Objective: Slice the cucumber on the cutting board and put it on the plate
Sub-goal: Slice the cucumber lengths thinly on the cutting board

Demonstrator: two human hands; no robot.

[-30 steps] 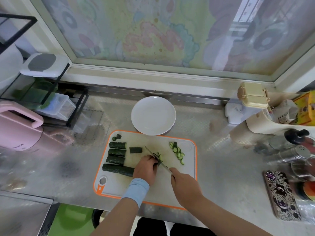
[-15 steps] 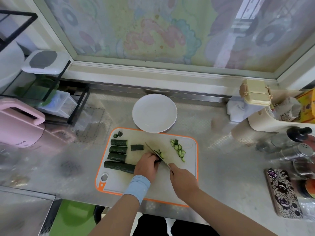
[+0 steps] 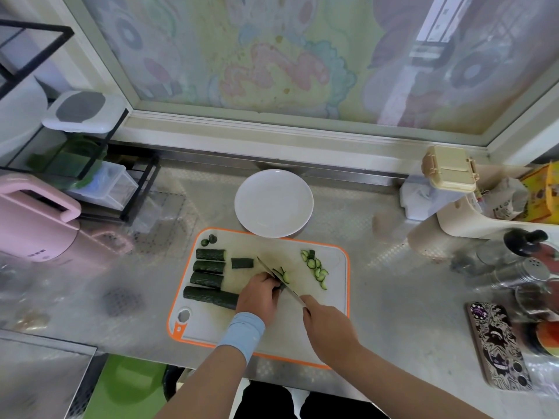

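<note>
— Where's the cucumber?
— On the orange-rimmed white cutting board (image 3: 332, 300). My left hand (image 3: 257, 294) curls over a short dark-green cucumber stub (image 3: 277, 287); my right hand (image 3: 328, 325) grips the steel knife (image 3: 266, 266).
— Handling?
— Firm, likely wet and slippery. I'd pinch its skin sides, fingertips tucked.

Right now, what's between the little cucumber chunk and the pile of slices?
The knife, with a few fresh slices beside its blade, on the board, seen in the head view.
</note>
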